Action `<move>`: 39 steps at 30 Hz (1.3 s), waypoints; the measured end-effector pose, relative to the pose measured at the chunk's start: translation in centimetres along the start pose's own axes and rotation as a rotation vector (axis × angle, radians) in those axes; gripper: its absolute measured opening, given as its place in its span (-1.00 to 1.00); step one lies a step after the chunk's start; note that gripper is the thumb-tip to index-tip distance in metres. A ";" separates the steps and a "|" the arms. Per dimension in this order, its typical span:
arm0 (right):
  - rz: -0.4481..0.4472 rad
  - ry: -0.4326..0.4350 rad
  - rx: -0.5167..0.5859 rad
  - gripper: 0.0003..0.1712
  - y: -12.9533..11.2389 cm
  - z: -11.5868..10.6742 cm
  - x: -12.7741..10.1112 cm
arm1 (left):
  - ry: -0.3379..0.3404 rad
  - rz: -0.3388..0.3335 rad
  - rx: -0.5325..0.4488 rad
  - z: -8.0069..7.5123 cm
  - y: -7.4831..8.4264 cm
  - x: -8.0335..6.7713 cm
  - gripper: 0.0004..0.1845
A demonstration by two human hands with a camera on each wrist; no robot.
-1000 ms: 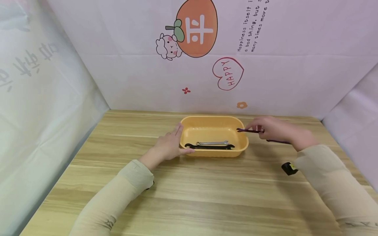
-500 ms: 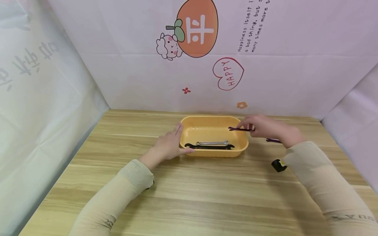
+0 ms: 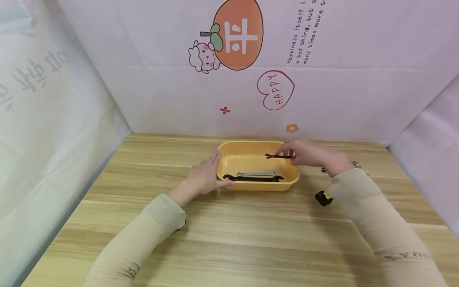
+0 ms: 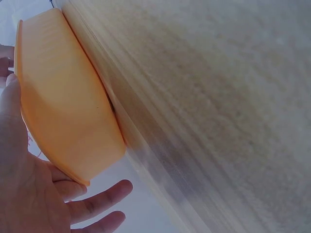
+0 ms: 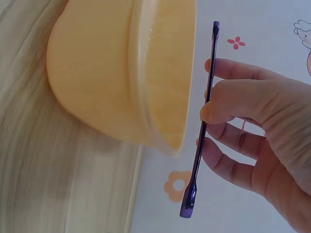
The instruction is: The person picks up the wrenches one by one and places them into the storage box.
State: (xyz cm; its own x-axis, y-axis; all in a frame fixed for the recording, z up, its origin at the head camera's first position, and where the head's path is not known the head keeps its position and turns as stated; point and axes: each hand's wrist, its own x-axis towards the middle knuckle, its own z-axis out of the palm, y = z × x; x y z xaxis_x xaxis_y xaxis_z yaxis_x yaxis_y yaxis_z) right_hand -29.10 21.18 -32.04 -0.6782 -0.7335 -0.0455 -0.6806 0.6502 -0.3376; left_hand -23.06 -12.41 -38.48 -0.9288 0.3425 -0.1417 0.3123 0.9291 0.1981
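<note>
Purple wrench [image 5: 198,154]: we see it pinched by the right hand [image 3: 308,153], raised over the right part of the yellow tray [image 3: 258,186], one end pointing left past the fingertips, long axis roughly parallel to the tray's long sides. We note the left hand [image 3: 202,177] farther off, fingers near-straight, resting against the tray's left end

Head camera high, farther off, facing forward and down over tabletop [image 3: 229,243] to printed backdrop [image 3: 161,91]. Both wrist cameras close in, tipped sideways, sharing yellow tray [image 4: 73,102], outer side; left view dim, I'd say low along the tabletop.
</note>
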 end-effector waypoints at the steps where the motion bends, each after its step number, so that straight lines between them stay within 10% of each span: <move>1: -0.005 -0.002 0.005 -0.47 -0.1 0.1 0.2 | 0.000 0.000 0.000 0.0 0.0 0.0 0.30; 39: -0.077 -0.025 0.016 -0.45 -2.5 3.3 5.0 | 0.007 0.005 0.004 -0.1 -0.1 0.1 0.31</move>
State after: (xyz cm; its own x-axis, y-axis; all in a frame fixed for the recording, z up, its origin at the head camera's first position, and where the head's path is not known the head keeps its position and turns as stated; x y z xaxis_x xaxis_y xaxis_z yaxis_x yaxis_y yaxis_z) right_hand -29.87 15.28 -34.56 -0.6168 -0.7860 -0.0418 -0.7259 0.5885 -0.3561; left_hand -23.21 -12.47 -38.42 -0.9286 0.3461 -0.1336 0.3179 0.9280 0.1944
